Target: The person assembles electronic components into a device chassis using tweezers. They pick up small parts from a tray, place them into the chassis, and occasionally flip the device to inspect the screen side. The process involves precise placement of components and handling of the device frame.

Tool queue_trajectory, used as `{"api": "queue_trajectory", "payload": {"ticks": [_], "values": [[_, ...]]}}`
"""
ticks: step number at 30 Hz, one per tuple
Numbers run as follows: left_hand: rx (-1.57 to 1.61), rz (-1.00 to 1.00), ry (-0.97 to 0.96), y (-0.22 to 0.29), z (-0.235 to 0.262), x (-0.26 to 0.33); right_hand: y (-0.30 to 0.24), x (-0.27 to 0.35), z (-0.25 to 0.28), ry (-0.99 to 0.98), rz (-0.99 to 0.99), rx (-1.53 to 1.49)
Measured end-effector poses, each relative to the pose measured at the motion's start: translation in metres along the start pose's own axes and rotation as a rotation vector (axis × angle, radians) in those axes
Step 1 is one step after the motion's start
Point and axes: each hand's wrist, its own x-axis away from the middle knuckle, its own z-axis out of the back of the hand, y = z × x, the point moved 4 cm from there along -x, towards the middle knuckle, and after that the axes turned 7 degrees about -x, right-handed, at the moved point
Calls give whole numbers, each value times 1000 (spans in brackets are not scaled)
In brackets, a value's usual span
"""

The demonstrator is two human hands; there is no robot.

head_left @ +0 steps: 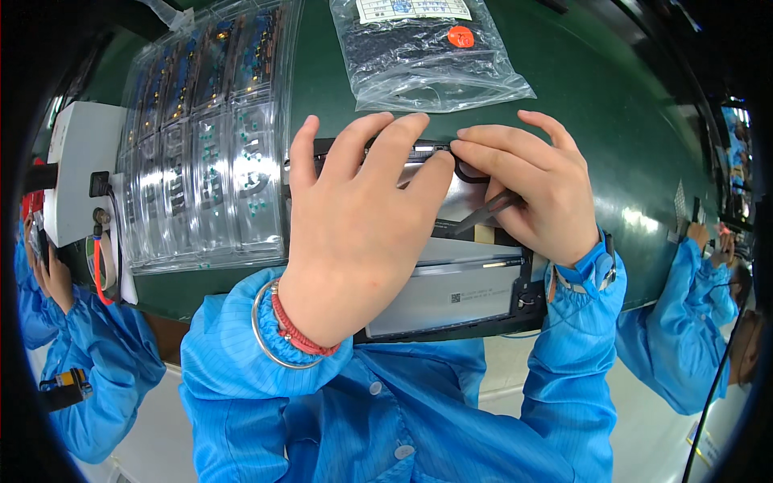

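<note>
Clasping a dark slender tool (485,212) in the right grip (539,181), spreading the left grip (362,221), unclenched, across an opened device (527,291) with code-printed silver panel (479,291) on the bench (644,153), near a clear bag (403,68) bearing printed white label (415,9) and orange sticker (460,37).

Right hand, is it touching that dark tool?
Touching. In the head view, the right hand curls around one end of the dark tool; the rest pokes out.
</note>
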Motion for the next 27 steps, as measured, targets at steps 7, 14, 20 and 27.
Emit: {"api": "queue_trajectory", "payload": {"ticks": [7,14,20,27], "values": [[-31,-74,-68,7,3,1,3,-4,0,-19,8,-65],[42,-28,-66,9,-1,4,8,-5,-4,35,52,-75],[127,-79,-28,6,27,32,12,1,-3,17,32,-80],[1438,108,-384,15,40,137,15,-1,5,43,-69,-256]]}}
